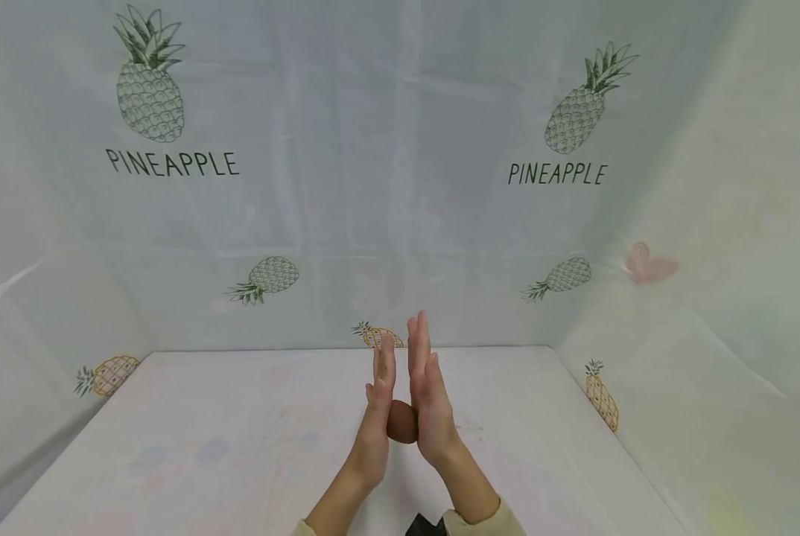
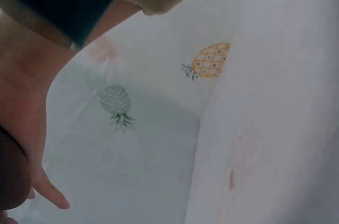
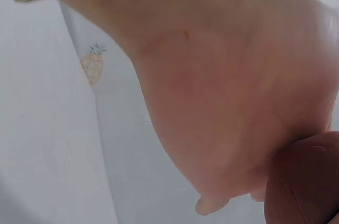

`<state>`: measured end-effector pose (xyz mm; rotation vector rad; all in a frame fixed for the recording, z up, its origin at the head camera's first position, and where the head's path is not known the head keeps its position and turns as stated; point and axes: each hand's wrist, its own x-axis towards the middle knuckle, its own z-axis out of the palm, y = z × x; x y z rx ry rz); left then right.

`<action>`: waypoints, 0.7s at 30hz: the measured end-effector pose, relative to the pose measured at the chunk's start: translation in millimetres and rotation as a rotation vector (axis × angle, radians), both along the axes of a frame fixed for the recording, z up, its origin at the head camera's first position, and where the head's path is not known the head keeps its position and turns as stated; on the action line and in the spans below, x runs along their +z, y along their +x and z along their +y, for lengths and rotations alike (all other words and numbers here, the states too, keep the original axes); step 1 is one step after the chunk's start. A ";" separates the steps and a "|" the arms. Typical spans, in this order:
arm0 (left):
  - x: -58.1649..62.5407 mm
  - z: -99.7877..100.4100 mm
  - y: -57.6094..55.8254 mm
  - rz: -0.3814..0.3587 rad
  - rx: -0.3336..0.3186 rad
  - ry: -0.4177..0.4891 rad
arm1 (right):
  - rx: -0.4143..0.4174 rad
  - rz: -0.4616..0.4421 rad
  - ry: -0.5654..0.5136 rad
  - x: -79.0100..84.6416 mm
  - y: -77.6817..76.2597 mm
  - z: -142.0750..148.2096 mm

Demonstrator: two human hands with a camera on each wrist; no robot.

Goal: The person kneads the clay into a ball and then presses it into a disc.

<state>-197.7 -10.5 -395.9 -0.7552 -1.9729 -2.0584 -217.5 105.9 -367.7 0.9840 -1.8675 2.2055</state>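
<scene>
A rounded brown lump of clay (image 1: 402, 422) sits between two upright palms over the table. The left hand (image 1: 376, 424) presses it from the left with straight fingers pointing up and away. From the other side the right hand (image 1: 433, 409) presses with its palm, fingers likewise straight. Above the lump a gap separates the two sets of fingers. In the right wrist view the clay (image 3: 304, 181) shows faint creases on its surface. Only part of the clay (image 2: 11, 173) enters the left wrist view, at the lower left edge.
A pale cloth with faint coloured spots covers the table (image 1: 205, 417). Behind it hangs a sheet (image 1: 386, 186) printed with pineapples and lettering. Another sheet (image 1: 722, 335) closes off the right side. Light sleeves and a small black object (image 1: 425, 525) appear at the bottom edge.
</scene>
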 end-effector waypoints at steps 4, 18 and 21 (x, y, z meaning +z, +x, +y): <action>0.8 2.5 3.1 0.026 -0.038 -0.006 | -0.050 -0.032 -0.037 -5.4 -7.3 1.7; 13.4 -18.5 0.9 0.084 0.106 0.029 | 0.176 -0.176 0.050 -23.4 -4.4 -24.3; 12.9 -24.6 -5.4 0.093 0.161 0.035 | 0.215 -0.222 0.043 -21.0 2.3 -28.3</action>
